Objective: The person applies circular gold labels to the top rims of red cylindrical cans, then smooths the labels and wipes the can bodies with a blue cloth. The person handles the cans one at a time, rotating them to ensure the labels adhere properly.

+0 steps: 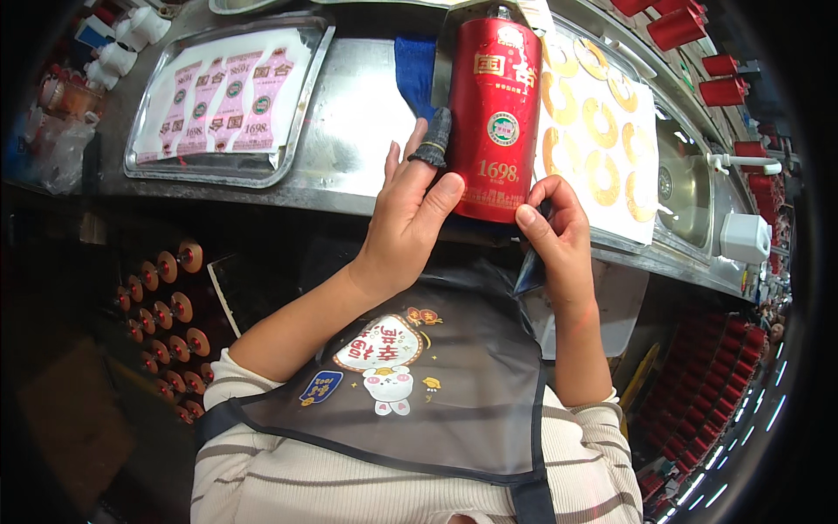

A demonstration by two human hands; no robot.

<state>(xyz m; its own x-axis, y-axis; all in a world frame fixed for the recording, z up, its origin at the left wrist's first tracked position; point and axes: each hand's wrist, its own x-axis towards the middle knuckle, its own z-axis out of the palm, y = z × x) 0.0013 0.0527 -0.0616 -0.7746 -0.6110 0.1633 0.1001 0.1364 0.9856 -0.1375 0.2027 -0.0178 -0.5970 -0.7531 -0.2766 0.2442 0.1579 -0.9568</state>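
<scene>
Here's the red bottle (491, 105) at the desk's (349, 113) front, base toward me, face tipped up, presumably so I can see its print. My left fingers (417, 179) brace its left edge; my right fingers (567, 196) pinch by the lower right corner, likely steadying it. Pink labels (229, 109) lie trayed leftward, gold rings (586, 122) rightward, probably for easy reach.
</scene>
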